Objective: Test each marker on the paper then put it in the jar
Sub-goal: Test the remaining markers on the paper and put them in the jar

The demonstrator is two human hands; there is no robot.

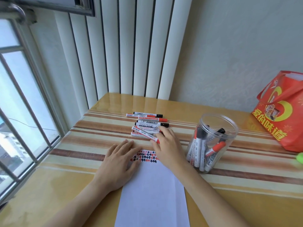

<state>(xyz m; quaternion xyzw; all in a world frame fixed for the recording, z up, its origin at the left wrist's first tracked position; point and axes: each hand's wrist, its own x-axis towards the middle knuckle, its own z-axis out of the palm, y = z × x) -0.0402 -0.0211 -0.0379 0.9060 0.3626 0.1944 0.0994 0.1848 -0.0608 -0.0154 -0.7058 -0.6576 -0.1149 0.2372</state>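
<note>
Red and black test marks [145, 157] already across top edge of paper [152, 194]; roughly half done, by estimate. Clear jar [211, 143] on surface [246, 202] holds several tested markers. About seven untested markers [147, 124] in row beyond paper. Right hand [165, 145] pinching red-capped marker [146, 136] off near end of row, cap on. Left hand [119, 161] flat, fingers straight, pinning paper.

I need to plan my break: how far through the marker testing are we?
Partway. Several markers already stand in the jar, and red and black test marks fill the paper's top edge. The right hand is gripping a red marker; the left hand steadies the paper. A row of markers remains.
</note>
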